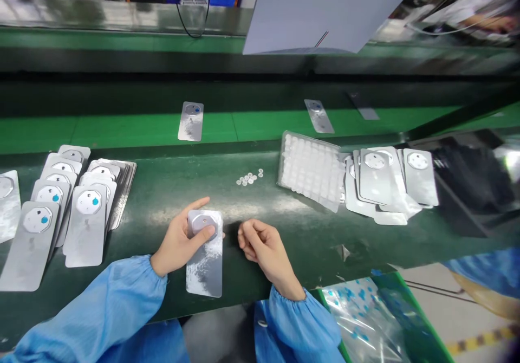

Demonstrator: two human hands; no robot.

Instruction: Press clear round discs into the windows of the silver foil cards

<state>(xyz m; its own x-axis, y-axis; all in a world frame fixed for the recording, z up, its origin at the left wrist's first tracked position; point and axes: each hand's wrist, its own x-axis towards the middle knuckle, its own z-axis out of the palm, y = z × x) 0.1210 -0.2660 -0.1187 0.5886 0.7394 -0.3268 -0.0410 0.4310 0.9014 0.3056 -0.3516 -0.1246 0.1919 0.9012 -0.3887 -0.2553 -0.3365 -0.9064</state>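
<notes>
My left hand [182, 238] is closed on a silver rectangular metal plate [205, 273], its thumb pressed over the octagonal recess near the plate's top edge. Just right of it, my right hand [260, 244] has its fingers curled together, and whatever is in them, if anything, is hidden. Beyond both hands, several small clear round discs [247, 179] lie loose on the dark green bench [162, 189]. Stacks of similar silver plates [84, 238] stand fanned out at the left, some bearing a blue dot.
A clear tray of white pieces [311, 168] sits at the right beside more stacked plates [377, 184]. Single plates [190, 122] lie on the bright green strip behind. A green bin [418, 314] with a plastic bag and blue bits stands at the lower right. A grey panel [325, 11] hangs overhead.
</notes>
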